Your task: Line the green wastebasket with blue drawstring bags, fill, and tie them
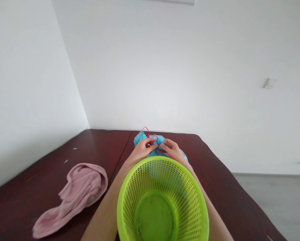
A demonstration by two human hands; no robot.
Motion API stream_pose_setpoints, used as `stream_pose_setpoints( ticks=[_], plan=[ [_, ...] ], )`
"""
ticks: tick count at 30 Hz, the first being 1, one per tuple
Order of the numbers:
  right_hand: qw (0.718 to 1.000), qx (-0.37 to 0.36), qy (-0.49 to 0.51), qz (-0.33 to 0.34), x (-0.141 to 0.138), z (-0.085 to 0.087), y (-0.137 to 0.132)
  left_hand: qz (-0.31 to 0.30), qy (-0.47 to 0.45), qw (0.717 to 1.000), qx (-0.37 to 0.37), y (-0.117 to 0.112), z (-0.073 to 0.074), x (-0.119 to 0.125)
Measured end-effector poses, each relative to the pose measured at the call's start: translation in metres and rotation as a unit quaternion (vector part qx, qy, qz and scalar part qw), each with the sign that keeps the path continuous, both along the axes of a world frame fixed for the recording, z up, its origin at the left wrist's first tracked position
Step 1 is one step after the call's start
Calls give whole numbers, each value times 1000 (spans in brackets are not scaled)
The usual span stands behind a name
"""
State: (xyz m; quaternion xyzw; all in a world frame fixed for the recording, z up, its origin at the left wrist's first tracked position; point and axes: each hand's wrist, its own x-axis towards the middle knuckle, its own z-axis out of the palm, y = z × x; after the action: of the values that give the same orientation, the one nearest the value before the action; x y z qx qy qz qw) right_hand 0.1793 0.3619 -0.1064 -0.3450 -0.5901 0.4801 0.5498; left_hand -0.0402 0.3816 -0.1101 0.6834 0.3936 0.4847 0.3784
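Observation:
A crumpled light-blue plastic bag (pixel 160 138) with a thin red drawstring (pixel 149 131) lies toward the far end of the table. My left hand (pixel 145 147) is over the bag's left part, thumb and fingers pinched on the red string. Facing it, my right hand (pixel 172 148) also pinches at the string near the bag's gathered middle. The exact grip points are small and partly covered by the fingers. Between my forearms, a bright green perforated plastic basket (pixel 155 209) faces me with its open top and hides the near part of the bag.
A pink towel (pixel 83 184) lies bunched on the dark red-brown table (pixel 52 177), left of my left forearm. Small pale scraps (pixel 66 161) are farther left. White walls border the table at the back and left. Grey floor (pixel 278 197) shows on the right.

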Motion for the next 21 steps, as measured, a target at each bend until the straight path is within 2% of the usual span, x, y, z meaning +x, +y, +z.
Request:
stream_pose_setpoints(
  ticks=[4, 9, 12, 15, 17, 19, 21],
  plan=[
    [999, 0, 4, -36, 2, -3, 4, 42, -30, 999, 14, 8, -4, -5],
    [994, 22, 22, -108, 5, -5, 7, 102, -40, 992, 60, 7, 3, -13],
    [989, 35, 32, -137, 5, -5, 7, 149, -31, 984, 92, -1, 11, -19],
    [987, 41, 43, -151, 5, -3, 5, 228, -9, 959, 165, -12, 26, -29],
    [987, 42, 51, -147, 5, -2, 3, 257, 4, 945, 202, -20, 37, -39],
    [989, 38, 57, -134, 4, -1, 2, 208, 8, 962, 177, -25, 46, -46],
    [991, 27, 60, -114, 2, -1, 1, 102, 20, 990, 97, -26, 48, -47]
  ],
)
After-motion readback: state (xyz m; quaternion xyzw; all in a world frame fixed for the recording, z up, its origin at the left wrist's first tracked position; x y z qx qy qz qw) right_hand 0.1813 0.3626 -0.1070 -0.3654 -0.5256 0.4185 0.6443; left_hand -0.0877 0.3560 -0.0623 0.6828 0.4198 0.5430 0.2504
